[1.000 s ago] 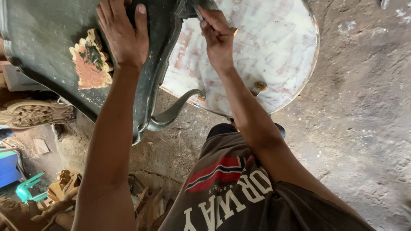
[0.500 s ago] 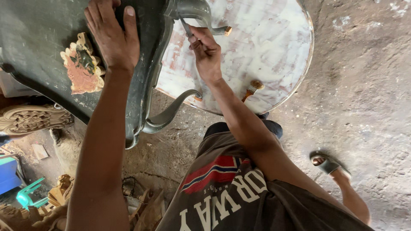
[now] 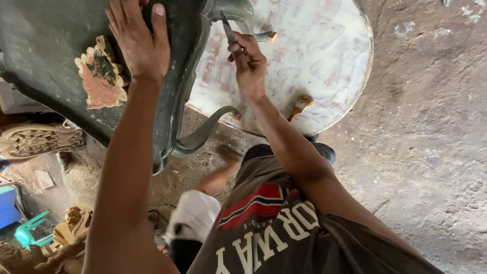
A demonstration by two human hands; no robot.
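The left hand [image 3: 139, 48] presses flat, fingers spread, on a dark carved furniture piece [image 3: 45, 61]. The right hand [image 3: 248, 63] pinches a slim tool [image 3: 227, 30] beside it, above a round white table [image 3: 324, 56].

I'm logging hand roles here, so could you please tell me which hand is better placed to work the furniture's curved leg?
Probably right: the right hand grips a thin tool at the curved leg; the left hand lies flat, bracing the dark furniture piece.

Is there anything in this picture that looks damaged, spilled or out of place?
Yes. The carved ornament on the dark green furniture panel, beside the left hand, has worn paint with bare reddish patches. A loose brush lies on the blotchy round white board. The right hand holds a thin tool.
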